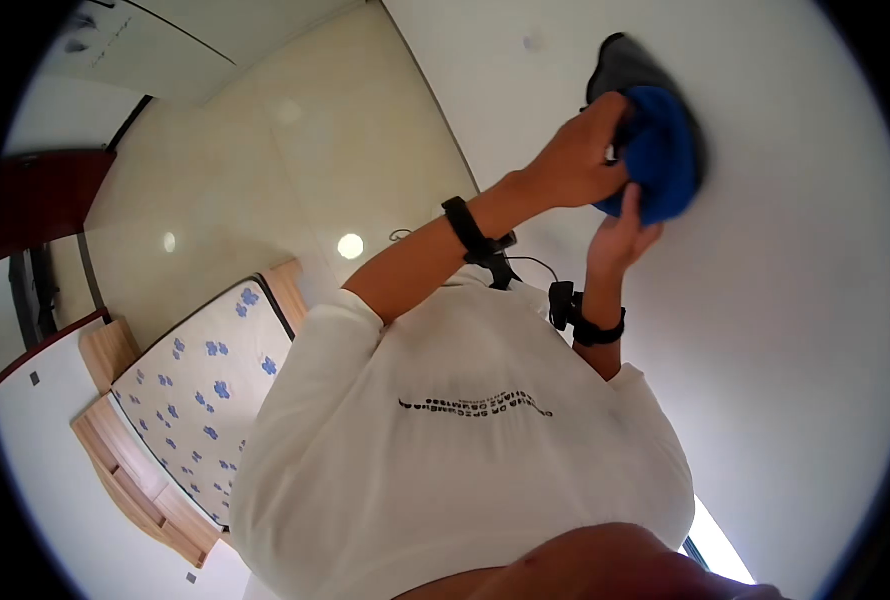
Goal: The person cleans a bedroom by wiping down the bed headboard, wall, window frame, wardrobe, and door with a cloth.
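Note:
A blue item point(670, 150) with a dark grey, pointed part point(627, 65) is against a white surface at the upper right; blur leaves its exact kind unclear. My left hand point(585, 155) comes across from the left, its fingers closed on the item's near side, some of them hidden. Below it my right hand point(623, 238) holds the lower edge of the blue part, with one finger pointing up along it. Each wrist wears a black strap.
Beige tiled floor point(295, 160) lies on the left. A mattress point(200, 400) with blue flowers rests on a wooden bed frame point(140, 480) at the lower left. A dark red panel point(40, 200) stands at the far left. The white surface point(765, 300) extends down the right side.

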Action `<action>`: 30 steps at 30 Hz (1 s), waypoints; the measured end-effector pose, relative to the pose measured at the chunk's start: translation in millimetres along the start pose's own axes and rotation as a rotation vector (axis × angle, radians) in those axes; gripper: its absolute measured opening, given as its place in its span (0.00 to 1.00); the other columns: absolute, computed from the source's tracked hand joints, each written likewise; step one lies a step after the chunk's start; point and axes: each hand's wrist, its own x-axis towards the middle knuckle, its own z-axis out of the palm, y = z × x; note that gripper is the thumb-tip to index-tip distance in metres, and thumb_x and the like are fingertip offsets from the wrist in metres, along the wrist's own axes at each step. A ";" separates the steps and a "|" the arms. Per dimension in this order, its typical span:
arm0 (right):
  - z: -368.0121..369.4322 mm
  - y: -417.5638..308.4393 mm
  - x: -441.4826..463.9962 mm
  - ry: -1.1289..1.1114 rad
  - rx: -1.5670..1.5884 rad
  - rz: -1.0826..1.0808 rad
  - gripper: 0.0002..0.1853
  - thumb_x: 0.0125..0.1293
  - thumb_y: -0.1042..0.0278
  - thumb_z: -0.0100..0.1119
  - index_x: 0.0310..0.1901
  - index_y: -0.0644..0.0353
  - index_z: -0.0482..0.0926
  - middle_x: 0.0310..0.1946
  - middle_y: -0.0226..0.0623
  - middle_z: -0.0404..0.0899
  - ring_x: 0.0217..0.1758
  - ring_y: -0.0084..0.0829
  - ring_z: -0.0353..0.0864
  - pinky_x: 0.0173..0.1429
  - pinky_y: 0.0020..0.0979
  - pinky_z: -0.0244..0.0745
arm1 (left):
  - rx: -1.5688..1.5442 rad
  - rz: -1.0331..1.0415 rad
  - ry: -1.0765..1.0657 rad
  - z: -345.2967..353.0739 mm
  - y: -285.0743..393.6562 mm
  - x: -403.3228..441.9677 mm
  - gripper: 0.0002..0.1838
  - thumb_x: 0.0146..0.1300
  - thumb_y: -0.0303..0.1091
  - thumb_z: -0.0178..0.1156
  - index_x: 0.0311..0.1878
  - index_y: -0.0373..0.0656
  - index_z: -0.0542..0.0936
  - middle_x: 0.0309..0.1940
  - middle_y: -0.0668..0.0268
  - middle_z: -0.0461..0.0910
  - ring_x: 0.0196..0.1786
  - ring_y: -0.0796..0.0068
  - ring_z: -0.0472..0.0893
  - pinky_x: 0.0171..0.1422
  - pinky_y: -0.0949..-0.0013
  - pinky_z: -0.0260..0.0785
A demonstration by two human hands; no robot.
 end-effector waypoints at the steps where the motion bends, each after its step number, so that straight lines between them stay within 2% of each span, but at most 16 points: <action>1: 10.1 -1.3 9.2 0.060 0.206 -0.073 0.18 0.68 0.72 0.54 0.57 0.72 0.72 0.55 0.42 0.76 0.55 0.29 0.74 0.63 0.28 0.64 | -0.046 0.013 0.017 -6.0 10.5 10.6 0.21 0.57 0.31 0.60 0.51 0.39 0.63 0.38 0.53 0.73 0.40 0.59 0.76 0.49 0.64 0.71; 4: 24.3 14.3 30.5 0.091 0.276 -0.042 0.20 0.67 0.72 0.56 0.58 0.71 0.71 0.55 0.40 0.75 0.57 0.27 0.73 0.64 0.27 0.64 | -0.101 0.108 0.096 -10.9 -10.2 28.4 0.22 0.56 0.30 0.61 0.51 0.39 0.63 0.35 0.55 0.73 0.34 0.59 0.76 0.39 0.61 0.70; 6: 37.6 21.1 37.3 0.017 0.216 0.034 0.20 0.68 0.70 0.56 0.58 0.70 0.71 0.55 0.39 0.75 0.58 0.27 0.73 0.64 0.27 0.63 | -0.175 -0.083 0.142 -15.6 -34.7 23.7 0.18 0.62 0.31 0.55 0.52 0.40 0.61 0.42 0.52 0.74 0.43 0.60 0.77 0.49 0.63 0.72; 8: 46.0 32.2 37.5 -0.047 0.143 0.154 0.21 0.68 0.67 0.57 0.59 0.69 0.72 0.55 0.38 0.75 0.59 0.27 0.72 0.64 0.27 0.62 | -0.136 -0.249 0.112 -29.7 -69.9 21.1 0.19 0.60 0.29 0.54 0.52 0.38 0.62 0.43 0.51 0.73 0.44 0.57 0.77 0.48 0.61 0.71; 10: 40.6 37.0 47.3 -0.329 -0.009 0.505 0.25 0.71 0.57 0.54 0.61 0.68 0.70 0.56 0.36 0.73 0.62 0.26 0.69 0.66 0.27 0.60 | -0.092 -0.410 0.078 -28.8 -98.4 -7.0 0.19 0.58 0.26 0.53 0.53 0.36 0.63 0.43 0.49 0.73 0.44 0.54 0.77 0.48 0.59 0.71; 11: 40.4 51.5 46.3 -0.358 -0.069 0.520 0.28 0.73 0.48 0.47 0.59 0.69 0.71 0.50 0.33 0.76 0.53 0.23 0.70 0.63 0.24 0.60 | -0.064 -0.462 0.075 -29.7 -125.7 -15.5 0.21 0.58 0.25 0.50 0.55 0.35 0.63 0.46 0.47 0.72 0.48 0.53 0.76 0.52 0.59 0.70; 12: 39.7 59.4 51.5 -0.342 -0.036 0.489 0.28 0.73 0.48 0.47 0.59 0.69 0.71 0.50 0.33 0.76 0.53 0.23 0.70 0.63 0.24 0.60 | -0.032 -0.502 0.073 -34.8 -152.0 -13.0 0.22 0.57 0.24 0.48 0.57 0.35 0.63 0.49 0.45 0.72 0.52 0.52 0.75 0.55 0.60 0.68; 14: 37.4 65.4 53.5 -0.485 -0.120 0.652 0.30 0.74 0.45 0.45 0.60 0.67 0.71 0.48 0.32 0.75 0.51 0.22 0.69 0.62 0.25 0.60 | -0.033 -0.392 0.031 -37.9 -170.3 -20.1 0.26 0.57 0.24 0.46 0.61 0.34 0.62 0.53 0.43 0.71 0.57 0.51 0.73 0.58 0.59 0.66; 17: 44.1 46.0 56.0 -0.592 -0.295 0.599 0.34 0.74 0.42 0.42 0.63 0.70 0.67 0.55 0.35 0.72 0.56 0.25 0.68 0.63 0.26 0.62 | -0.084 -0.266 0.040 -41.2 -178.4 -9.0 0.28 0.56 0.23 0.44 0.63 0.33 0.61 0.49 0.44 0.74 0.52 0.52 0.76 0.56 0.58 0.68; 18: 43.5 37.4 56.6 -0.570 -0.302 0.618 0.34 0.74 0.42 0.42 0.63 0.70 0.67 0.55 0.35 0.72 0.56 0.25 0.68 0.63 0.26 0.62 | -0.178 -0.284 0.026 -41.6 -163.0 -2.2 0.28 0.55 0.23 0.43 0.63 0.33 0.60 0.46 0.45 0.76 0.50 0.51 0.78 0.56 0.58 0.68; 20: 48.7 18.1 54.9 -0.554 -0.405 0.460 0.26 0.75 0.48 0.45 0.53 0.67 0.74 0.38 0.27 0.75 0.43 0.19 0.68 0.54 0.23 0.65 | -0.224 -0.217 -0.049 -53.3 -127.0 16.4 0.26 0.60 0.28 0.46 0.63 0.33 0.61 0.39 0.46 0.78 0.43 0.49 0.79 0.51 0.59 0.70; 22: 56.7 -5.4 47.2 -0.380 -0.381 0.370 0.24 0.75 0.50 0.46 0.51 0.67 0.75 0.37 0.27 0.74 0.42 0.19 0.68 0.52 0.23 0.66 | -0.178 0.086 -0.027 -59.8 -110.3 37.8 0.20 0.66 0.37 0.50 0.56 0.35 0.67 0.34 0.48 0.78 0.37 0.49 0.80 0.44 0.60 0.72; 25: 56.5 -25.5 47.2 -0.092 -0.289 0.228 0.20 0.74 0.54 0.50 0.50 0.67 0.76 0.37 0.27 0.75 0.41 0.18 0.68 0.51 0.21 0.66 | -0.020 0.093 -0.171 -84.3 -53.2 74.1 0.16 0.66 0.41 0.55 0.46 0.36 0.70 0.28 0.51 0.76 0.31 0.52 0.78 0.37 0.63 0.71; 26: 57.9 -29.9 48.4 0.028 -0.225 0.151 0.19 0.73 0.56 0.52 0.50 0.67 0.76 0.38 0.27 0.76 0.42 0.17 0.69 0.51 0.21 0.66 | -0.105 0.256 -0.103 -82.7 -45.4 88.2 0.12 0.63 0.36 0.58 0.38 0.36 0.70 0.24 0.54 0.75 0.27 0.57 0.77 0.33 0.64 0.69; 28: 63.5 -34.6 55.0 0.085 -0.194 0.169 0.18 0.72 0.58 0.53 0.51 0.66 0.76 0.39 0.28 0.77 0.43 0.18 0.70 0.52 0.22 0.66 | 0.005 0.149 -0.237 -88.7 -41.4 94.3 0.08 0.64 0.29 0.57 0.38 0.35 0.70 0.28 0.54 0.79 0.36 0.70 0.82 0.42 0.67 0.74; 30: 70.2 -31.7 60.6 0.138 -0.156 0.199 0.18 0.71 0.59 0.54 0.52 0.66 0.76 0.40 0.29 0.78 0.44 0.18 0.72 0.53 0.22 0.67 | 0.001 0.112 -0.235 -91.7 -63.9 99.1 0.07 0.64 0.28 0.57 0.39 0.35 0.70 0.28 0.54 0.79 0.36 0.69 0.82 0.43 0.67 0.74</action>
